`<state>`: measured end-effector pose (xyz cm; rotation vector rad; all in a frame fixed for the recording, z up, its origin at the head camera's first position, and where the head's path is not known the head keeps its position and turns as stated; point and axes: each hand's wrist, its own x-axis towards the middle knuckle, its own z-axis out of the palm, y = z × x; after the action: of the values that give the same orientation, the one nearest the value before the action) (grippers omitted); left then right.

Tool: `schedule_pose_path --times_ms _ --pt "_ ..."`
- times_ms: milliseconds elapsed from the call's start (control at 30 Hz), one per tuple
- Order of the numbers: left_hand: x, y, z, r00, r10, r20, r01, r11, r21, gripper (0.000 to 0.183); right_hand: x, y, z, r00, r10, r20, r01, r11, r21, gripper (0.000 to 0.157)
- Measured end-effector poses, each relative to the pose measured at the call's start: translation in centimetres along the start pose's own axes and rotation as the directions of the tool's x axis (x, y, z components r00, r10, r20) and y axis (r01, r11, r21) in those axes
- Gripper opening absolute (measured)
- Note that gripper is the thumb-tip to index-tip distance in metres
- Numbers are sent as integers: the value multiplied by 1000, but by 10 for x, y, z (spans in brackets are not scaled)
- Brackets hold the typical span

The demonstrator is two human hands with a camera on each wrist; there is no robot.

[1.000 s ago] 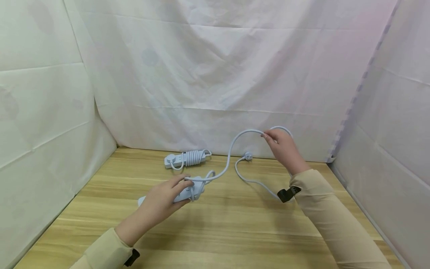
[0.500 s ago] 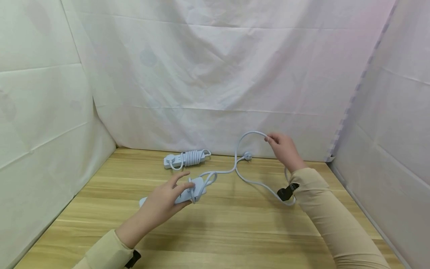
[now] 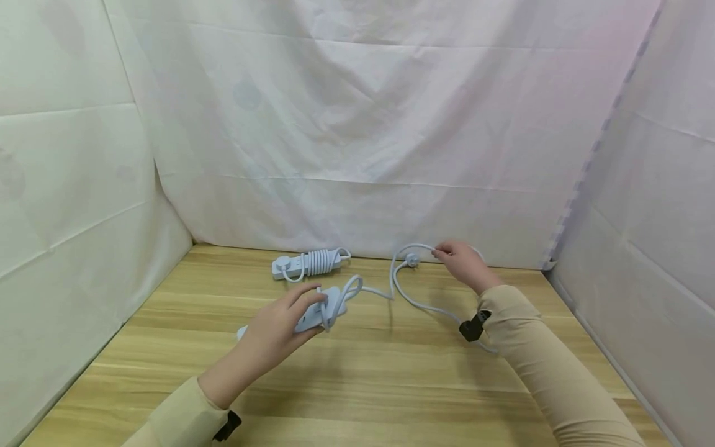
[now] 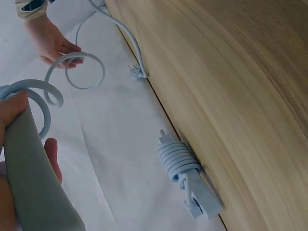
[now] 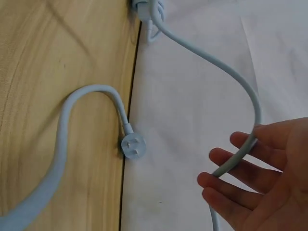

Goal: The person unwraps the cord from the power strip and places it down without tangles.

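Note:
In the head view my left hand [image 3: 274, 329] grips a white power strip [image 3: 309, 319] above the wooden table, thumb on one side and fingers on the other. Some of its cord loops round the strip's far end. My right hand [image 3: 462, 264] pinches the cord [image 5: 216, 62] between thumb and fingers, off to the right. The cord runs in a loose curve between the two hands. Its plug [image 5: 133, 146] lies at the table's back edge, prongs showing in the right wrist view, and the cord's tail bends over the table near the right wrist.
A second power strip [image 3: 285, 267], its cord [image 4: 177, 159] wound neatly round it and plug seated in it, lies at the back of the wooden table [image 3: 357, 397]. White cloth [image 3: 357, 124] hangs behind and on both sides.
My right hand has come down toward the table, and the cord between the hands has sunk and slackened. The left hand with its power strip has shifted slightly right.

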<state>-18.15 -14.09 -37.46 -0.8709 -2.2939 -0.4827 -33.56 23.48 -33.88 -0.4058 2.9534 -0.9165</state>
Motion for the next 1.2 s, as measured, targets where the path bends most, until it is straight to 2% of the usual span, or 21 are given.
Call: schedule_pose_path --times_ms 233,467,600,900,1200 --pt "7 3 3 1000 -18 9 17 1000 5 61 -4 4 10 994 -16 106 24 997 -76 34" --pt "12 4 5 999 -30 12 30 1000 5 65 -8 7 20 975 -27 218 36 999 -37 38" --pt "14 4 6 999 -34 15 34 999 6 66 -11 8 22 966 -36 255 46 998 -32 43" --pt "19 5 4 999 -39 10 39 999 -3 67 -28 -9 22 964 -30 265 53 995 -82 47" --pt "23 4 5 997 -70 21 70 998 -2 68 -44 -34 32 951 -179 250 211 971 -108 34"
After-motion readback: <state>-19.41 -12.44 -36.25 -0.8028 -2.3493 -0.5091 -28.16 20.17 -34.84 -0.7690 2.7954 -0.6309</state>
